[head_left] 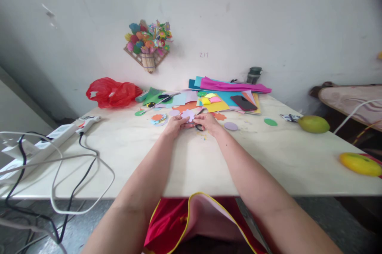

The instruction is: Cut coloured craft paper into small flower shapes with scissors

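Note:
A lilac paper flower (188, 116) with a scalloped edge is held up between both hands over the middle of the table. My left hand (175, 125) pinches its left side, and the fingers of my right hand (206, 122) are closed on its right side. Just below the right fingers shows a dark loop (199, 127), perhaps a scissor handle, mostly hidden. Orange paper flowers (220, 116) and a lilac paper circle (230, 126) lie right of my hands. To the left is a small pile of cut paper flowers (158, 118).
Behind my hands lie coloured paper sheets (219, 105), a phone (244, 103) and black-handled scissors (165, 97). A red plastic bag (113, 93) sits back left, near a power strip (53, 138) with loose cables. Right are a green circle (270, 121), a green fruit (314, 124) and a yellow fruit (360, 164).

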`<state>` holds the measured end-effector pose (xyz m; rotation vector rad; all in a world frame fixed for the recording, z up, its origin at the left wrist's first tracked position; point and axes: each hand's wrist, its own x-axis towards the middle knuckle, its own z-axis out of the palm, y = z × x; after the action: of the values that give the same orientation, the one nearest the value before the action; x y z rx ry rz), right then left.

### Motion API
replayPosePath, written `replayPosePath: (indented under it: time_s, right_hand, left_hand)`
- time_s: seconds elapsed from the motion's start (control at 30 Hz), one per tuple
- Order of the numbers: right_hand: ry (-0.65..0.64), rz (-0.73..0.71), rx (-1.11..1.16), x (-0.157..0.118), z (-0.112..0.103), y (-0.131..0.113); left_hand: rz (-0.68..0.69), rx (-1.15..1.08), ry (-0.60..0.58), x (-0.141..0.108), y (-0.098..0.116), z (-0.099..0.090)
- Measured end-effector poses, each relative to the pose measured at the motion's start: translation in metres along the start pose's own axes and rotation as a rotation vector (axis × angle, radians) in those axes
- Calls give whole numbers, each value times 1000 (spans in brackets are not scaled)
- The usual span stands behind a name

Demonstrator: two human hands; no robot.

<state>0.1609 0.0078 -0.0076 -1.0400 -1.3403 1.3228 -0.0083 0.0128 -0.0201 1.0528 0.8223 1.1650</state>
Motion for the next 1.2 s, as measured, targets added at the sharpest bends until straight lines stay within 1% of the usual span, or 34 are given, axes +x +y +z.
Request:
replayPosePath:
  time_s: [0.23,0.37,0.43,0.53,0.7,0.77,0.9,1.03,1.2]
  right_hand:
    - [-15,-19,-9,-1,0,0]
    - [47,-10,-26,-1,4,0]
    - [77,-28,-61,-1,5,1]
    - [104,-111,-128,1,7,3]
    - [109,-320,-258,11,8,13]
    - [134,-354,-332,15,7,18]
    - [178,-373,-425,20,4,22]
    - [194,-377,-385,20,3,23]
    - [220,-368,-349,23,3,25]
  left_hand:
    - [8,-3,-10,1,-2,-2]
    - [-3,10,-26,1,-2,-2]
    - [-17,36,-38,1,-2,-2]
    - [-29,66,-60,1,-1,-2]
    - [-41,71,-53,1,-1,-2]
    - [-45,59,-53,1,0,-2]
    - [-62,25,-74,2,2,-2]
    - [-88,-33,-133,3,3,-7]
    - [-59,-25,-218,-3,6,-7]
